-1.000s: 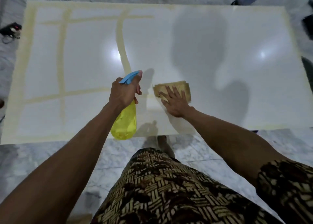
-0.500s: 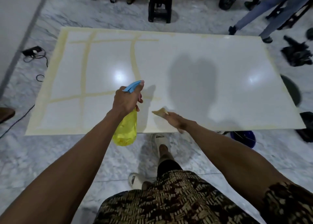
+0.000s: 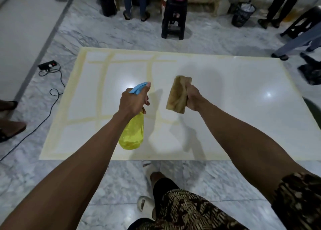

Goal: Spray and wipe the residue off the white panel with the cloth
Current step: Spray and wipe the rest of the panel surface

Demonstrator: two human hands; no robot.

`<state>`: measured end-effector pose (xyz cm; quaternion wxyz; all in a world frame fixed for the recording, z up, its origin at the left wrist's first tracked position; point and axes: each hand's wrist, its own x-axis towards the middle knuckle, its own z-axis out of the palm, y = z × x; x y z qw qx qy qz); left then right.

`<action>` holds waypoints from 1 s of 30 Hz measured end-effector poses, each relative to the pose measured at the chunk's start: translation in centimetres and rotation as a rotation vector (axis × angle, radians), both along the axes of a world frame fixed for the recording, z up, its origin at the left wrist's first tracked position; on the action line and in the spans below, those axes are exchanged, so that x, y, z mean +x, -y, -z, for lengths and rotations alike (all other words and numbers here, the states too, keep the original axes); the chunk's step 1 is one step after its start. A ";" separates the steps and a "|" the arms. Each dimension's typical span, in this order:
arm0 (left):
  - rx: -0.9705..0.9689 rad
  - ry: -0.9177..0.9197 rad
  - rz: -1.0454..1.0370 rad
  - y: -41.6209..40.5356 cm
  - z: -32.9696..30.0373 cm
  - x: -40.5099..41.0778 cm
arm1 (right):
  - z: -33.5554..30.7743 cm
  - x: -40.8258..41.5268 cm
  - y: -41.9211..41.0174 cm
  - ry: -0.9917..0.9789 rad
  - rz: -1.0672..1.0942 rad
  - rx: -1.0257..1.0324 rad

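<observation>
A large white panel (image 3: 234, 111) lies flat on the marble floor. Yellowish residue lines (image 3: 101, 90) cross its left half and run along its edges. My left hand (image 3: 132, 103) grips a yellow spray bottle (image 3: 132, 134) with a blue nozzle, held above the panel's near middle, nozzle pointing away. My right hand (image 3: 193, 99) holds a folded tan cloth (image 3: 178, 94) lifted off the panel, hanging upright in the air beside the bottle.
A black power strip (image 3: 48, 65) and cable lie on the floor left of the panel. A black stool (image 3: 173, 17), a dark bin (image 3: 243, 14) and other people's legs (image 3: 135, 4) stand beyond the far edge. My sandalled feet (image 3: 147, 170) are at the near edge.
My right hand has lifted the cloth off the panel and raised it into the air. My view has risen and pulled back, showing more of the room. The bottle stays in my left hand.
</observation>
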<state>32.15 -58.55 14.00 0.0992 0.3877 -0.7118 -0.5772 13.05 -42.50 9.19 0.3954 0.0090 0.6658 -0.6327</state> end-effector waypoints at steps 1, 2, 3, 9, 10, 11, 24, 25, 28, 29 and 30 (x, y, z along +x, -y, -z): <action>0.009 0.011 0.001 0.7 0.4 -0.7 | 1.2 -0.5 0.3 0.012 0.012 0.047; 0.017 0.023 0.000 1.6 1.0 -1.7 | 2.7 -1.4 0.9 0.020 0.020 0.098; 0.024 0.032 -0.003 2.4 1.4 -2.5 | 3.9 -2.4 1.4 0.008 0.024 0.156; 0.053 0.050 0.009 7.8 4.1 -9.2 | 6.0 -11.3 8.1 -0.505 0.008 0.474; 0.062 0.048 0.012 9.0 4.8 -10.8 | 6.5 -13.8 9.5 -0.606 0.003 0.483; 0.065 0.045 0.012 10.0 5.3 -12.2 | 6.7 -16.0 10.8 -0.707 0.001 0.488; 0.053 0.050 0.005 15.6 10.0 -22.1 | 19.7 -22.3 18.8 -1.004 -0.748 0.989; 0.043 0.065 0.009 15.4 10.2 -21.8 | 19.6 -21.5 18.0 -1.029 -0.759 0.987; 0.030 0.101 0.033 14.4 10.2 -20.5 | 19.2 -18.5 15.3 -1.039 -0.783 0.969; 0.026 0.105 0.034 14.1 10.0 -20.0 | 19.3 -17.2 14.2 -1.053 -0.776 0.956; 0.025 0.111 0.032 13.7 9.7 -19.4 | 19.7 -15.9 13.2 -1.070 -0.774 0.958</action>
